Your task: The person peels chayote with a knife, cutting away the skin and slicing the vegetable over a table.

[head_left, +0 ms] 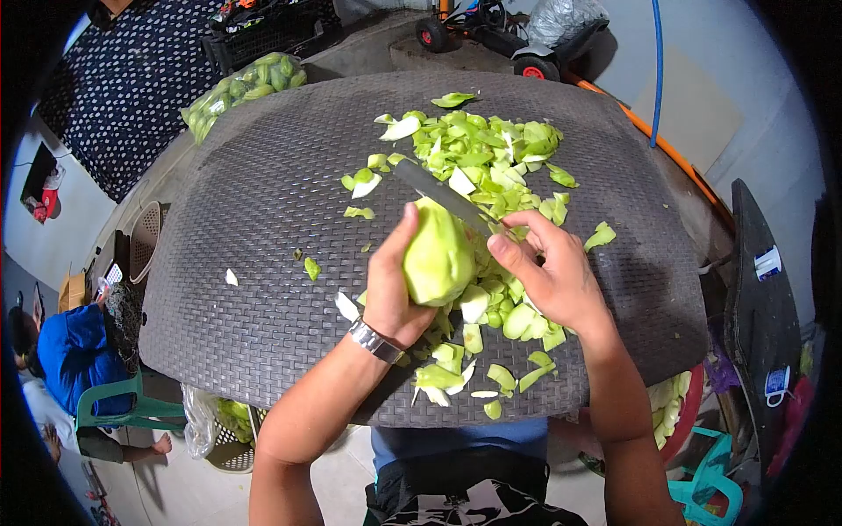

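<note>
My left hand [392,285], with a metal watch [375,342] on its wrist, is wrapped round a pale green peeled chayote [438,254]. The fruit is held above the woven table. In my right hand [553,267] is a knife [443,193], gripped by its handle, which the fingers mostly hide. Its blade points up and to the left, along the upper side of the chayote; whether it touches cannot be made out. Green peelings [491,149] lie heaped beyond and below my hands, with more strips [443,377] near my left wrist.
The table [254,193] has a dark woven top. A bag of green chayotes [250,88] rests at its far left edge. Below right stands a red-rimmed basin [671,412] of pale pieces, and below left a basket [230,451]. Another person [79,359] is at the left.
</note>
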Action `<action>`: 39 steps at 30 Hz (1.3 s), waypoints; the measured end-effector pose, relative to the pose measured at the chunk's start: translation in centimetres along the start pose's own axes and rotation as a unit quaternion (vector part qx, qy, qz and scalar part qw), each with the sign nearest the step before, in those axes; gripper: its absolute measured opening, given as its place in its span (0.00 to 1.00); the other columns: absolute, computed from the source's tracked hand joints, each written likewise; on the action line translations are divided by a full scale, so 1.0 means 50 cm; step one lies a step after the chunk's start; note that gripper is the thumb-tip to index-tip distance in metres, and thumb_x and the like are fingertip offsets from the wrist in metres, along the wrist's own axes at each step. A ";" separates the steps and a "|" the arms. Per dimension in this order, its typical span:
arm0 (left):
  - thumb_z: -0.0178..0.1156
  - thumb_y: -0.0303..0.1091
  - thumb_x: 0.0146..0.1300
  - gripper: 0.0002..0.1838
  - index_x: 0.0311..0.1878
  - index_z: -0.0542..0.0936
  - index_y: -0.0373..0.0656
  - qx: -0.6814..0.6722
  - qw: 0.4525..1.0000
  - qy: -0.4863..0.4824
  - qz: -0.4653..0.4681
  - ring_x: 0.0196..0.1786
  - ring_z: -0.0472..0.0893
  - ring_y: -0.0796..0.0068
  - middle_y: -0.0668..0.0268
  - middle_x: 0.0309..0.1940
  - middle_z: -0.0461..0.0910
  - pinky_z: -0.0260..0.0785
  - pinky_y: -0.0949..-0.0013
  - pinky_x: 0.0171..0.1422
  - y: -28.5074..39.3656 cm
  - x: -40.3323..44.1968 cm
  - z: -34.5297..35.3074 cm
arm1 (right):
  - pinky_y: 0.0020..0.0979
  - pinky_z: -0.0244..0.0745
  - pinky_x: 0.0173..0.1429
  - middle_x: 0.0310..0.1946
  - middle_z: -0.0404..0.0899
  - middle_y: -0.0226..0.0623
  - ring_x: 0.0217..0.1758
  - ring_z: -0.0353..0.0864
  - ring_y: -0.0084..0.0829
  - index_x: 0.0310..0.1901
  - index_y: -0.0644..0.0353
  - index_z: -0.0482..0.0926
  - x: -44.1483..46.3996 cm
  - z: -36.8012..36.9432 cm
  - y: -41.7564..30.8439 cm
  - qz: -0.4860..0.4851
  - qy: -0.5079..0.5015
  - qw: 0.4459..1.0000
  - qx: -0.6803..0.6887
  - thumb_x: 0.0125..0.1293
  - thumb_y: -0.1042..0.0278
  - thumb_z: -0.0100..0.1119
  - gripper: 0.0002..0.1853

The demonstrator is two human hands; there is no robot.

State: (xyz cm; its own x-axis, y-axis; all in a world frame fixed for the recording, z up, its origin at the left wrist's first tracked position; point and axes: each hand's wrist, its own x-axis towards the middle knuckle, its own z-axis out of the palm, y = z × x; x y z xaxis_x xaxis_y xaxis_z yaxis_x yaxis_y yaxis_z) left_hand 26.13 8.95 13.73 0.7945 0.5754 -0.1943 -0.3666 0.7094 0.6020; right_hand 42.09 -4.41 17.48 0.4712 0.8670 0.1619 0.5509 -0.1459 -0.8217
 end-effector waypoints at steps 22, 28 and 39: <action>0.56 0.55 0.80 0.26 0.62 0.82 0.41 -0.096 0.995 0.011 0.005 0.51 0.88 0.58 0.56 0.53 0.88 0.83 0.54 0.59 0.029 0.000 -0.011 | 0.34 0.73 0.39 0.26 0.80 0.38 0.31 0.78 0.27 0.52 0.68 0.83 0.009 -0.008 0.019 0.027 0.015 0.998 0.047 0.72 0.35 0.67 0.35; 0.56 0.55 0.78 0.29 0.63 0.80 0.37 -0.174 0.982 -0.055 -0.058 0.51 0.88 0.56 0.50 0.52 0.87 0.84 0.55 0.58 0.015 0.000 -0.029 | 0.31 0.70 0.33 0.23 0.79 0.33 0.26 0.75 0.21 0.54 0.68 0.81 0.006 -0.013 0.011 0.020 0.020 0.999 0.032 0.71 0.40 0.71 0.32; 0.59 0.49 0.76 0.23 0.61 0.82 0.40 -0.138 0.990 -0.011 -0.002 0.53 0.88 0.57 0.57 0.51 0.88 0.82 0.50 0.61 -0.003 -0.010 -0.018 | 0.39 0.85 0.42 0.37 0.87 0.42 0.32 0.89 0.34 0.69 0.62 0.77 -0.002 0.020 0.002 -0.318 0.066 0.944 -0.064 0.61 0.39 0.79 0.43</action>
State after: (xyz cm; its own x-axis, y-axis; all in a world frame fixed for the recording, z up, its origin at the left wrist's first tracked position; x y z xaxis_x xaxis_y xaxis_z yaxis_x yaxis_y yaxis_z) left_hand 25.37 8.92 13.05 0.8056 0.5651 -0.1779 -0.4792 0.7981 0.3652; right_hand 41.41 -4.06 16.82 0.0933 0.7332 0.6736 0.8257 0.3211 -0.4638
